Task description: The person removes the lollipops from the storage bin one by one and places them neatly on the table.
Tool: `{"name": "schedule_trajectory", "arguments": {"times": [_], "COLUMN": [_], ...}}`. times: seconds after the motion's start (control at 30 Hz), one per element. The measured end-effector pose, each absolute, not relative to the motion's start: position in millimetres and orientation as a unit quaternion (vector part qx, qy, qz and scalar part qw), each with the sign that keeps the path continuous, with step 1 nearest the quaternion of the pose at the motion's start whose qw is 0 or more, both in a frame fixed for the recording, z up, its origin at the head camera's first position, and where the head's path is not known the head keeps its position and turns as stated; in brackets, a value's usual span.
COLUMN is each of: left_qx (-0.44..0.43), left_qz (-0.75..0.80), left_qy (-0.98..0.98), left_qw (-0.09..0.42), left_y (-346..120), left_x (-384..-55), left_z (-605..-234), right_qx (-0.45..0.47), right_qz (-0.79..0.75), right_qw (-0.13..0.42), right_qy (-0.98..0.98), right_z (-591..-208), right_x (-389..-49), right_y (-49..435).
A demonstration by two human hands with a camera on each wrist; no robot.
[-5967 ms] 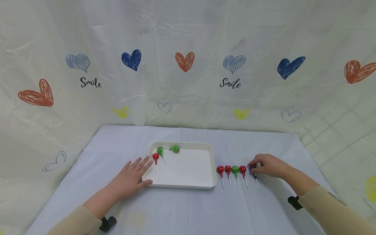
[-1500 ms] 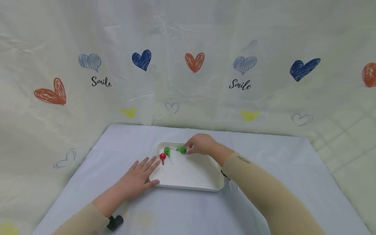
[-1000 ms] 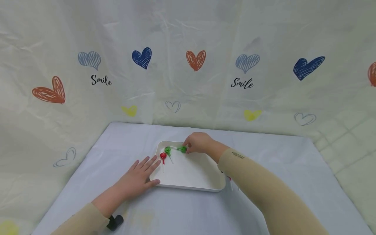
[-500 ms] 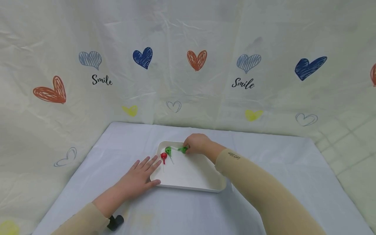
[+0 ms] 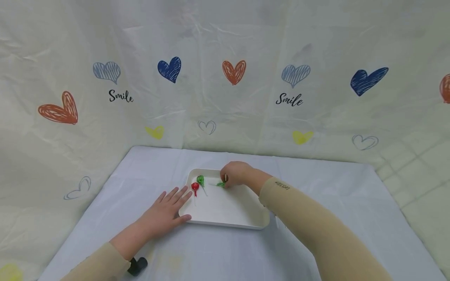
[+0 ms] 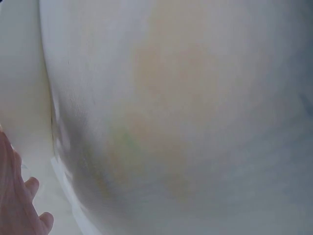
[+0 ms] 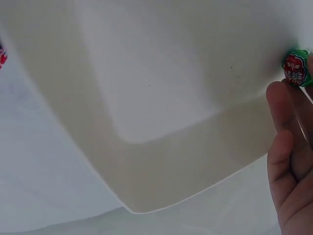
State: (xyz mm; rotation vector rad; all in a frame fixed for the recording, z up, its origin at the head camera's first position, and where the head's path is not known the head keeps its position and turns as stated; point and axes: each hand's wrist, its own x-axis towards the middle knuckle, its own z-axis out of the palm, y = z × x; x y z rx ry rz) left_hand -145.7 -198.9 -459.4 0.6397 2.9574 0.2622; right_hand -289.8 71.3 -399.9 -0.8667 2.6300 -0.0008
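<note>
My right hand (image 5: 236, 174) pinches a green-wrapped lollipop (image 5: 220, 184) over the back of a white tray (image 5: 225, 225), its stick pointing left. In the right wrist view the red label on that lollipop (image 7: 295, 71) shows at the fingertips. Left of it in the tray lie another green lollipop (image 5: 200, 180) and a red lollipop (image 5: 195, 186), sticks toward the front. With fingers straight and spread, my left hand (image 5: 158, 218) rests at the tray's left edge. Part of the held lollipop's head is hidden by the right fingers.
A white cloth (image 5: 211, 253) covers the table. The right sleeve (image 5: 309, 218) hides the spot right of the tray; a bit of red wrapper (image 7: 2, 56) shows at the right wrist view's edge. Behind stands a white sheet with printed hearts (image 5: 234, 72).
My right hand left the purple lollipop by the row and came into the tray, taking hold of the rear green lollipop. That lollipop has just shifted slightly toward the front. The left hand stays put.
</note>
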Motion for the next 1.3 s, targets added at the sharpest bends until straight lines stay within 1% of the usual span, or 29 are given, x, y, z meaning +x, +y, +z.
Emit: {"name": "schedule_trajectory", "arguments": {"times": [0.13,0.3,0.5,0.67,0.9,1.1,1.3], "left_qx": [0.213,0.209,0.206,0.206,0.206,0.214,0.214], "left_qz": [0.089,0.085,0.088,0.092,0.089,0.094,0.093], "left_qy": [0.972,0.973,0.972,0.972,0.973,0.971,0.971], "left_qw": [0.048,0.058,0.063,0.062,0.056,0.045,0.056], "left_y": [-199,-198,-197,-198,-199,-199,-196], "left_x": [-145,-144,-143,-143,-145,-144,-141], "left_z": [-458,-455,-455,-454,-457,-458,-451], "right_qx": [-0.304,-0.298,-0.318,-0.340,-0.336,-0.324,-0.322], "right_qz": [-0.017,-0.035,-0.050,-0.051,-0.063,-0.057,-0.053], "right_qw": [0.208,0.232,0.252,0.249,0.248,0.252,0.251], "right_qy": [0.930,0.925,0.913,0.905,0.907,0.910,0.911], "right_z": [-400,-399,-399,-395,-387,-389,-394], "right_x": [-289,-288,-287,-287,-286,-285,-284], "right_y": [73,75,77,78,79,81,82]}}
